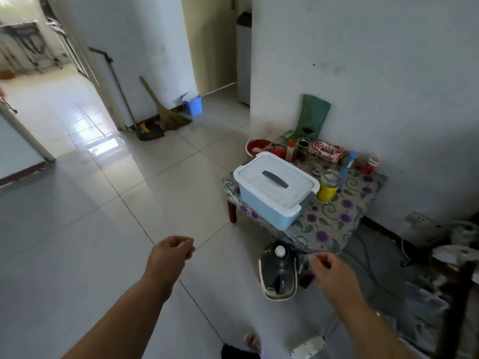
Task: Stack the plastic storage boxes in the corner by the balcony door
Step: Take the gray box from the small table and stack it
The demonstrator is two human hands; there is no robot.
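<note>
Left hand, right hand — both curled, empty; blue box untouched.

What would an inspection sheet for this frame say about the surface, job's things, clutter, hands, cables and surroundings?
Surface: low table under a flowered cloth, against the wall.
Job's things: one blue box, white lid on, at the table's left end.
Clutter: yellow jar and packets beside the box; dark jug on the floor.
Hands: left hand and right hand curled, empty, short of the box.
Cables: cords on the floor beside the table.
Surroundings: broom leaning by the doorway.
</note>
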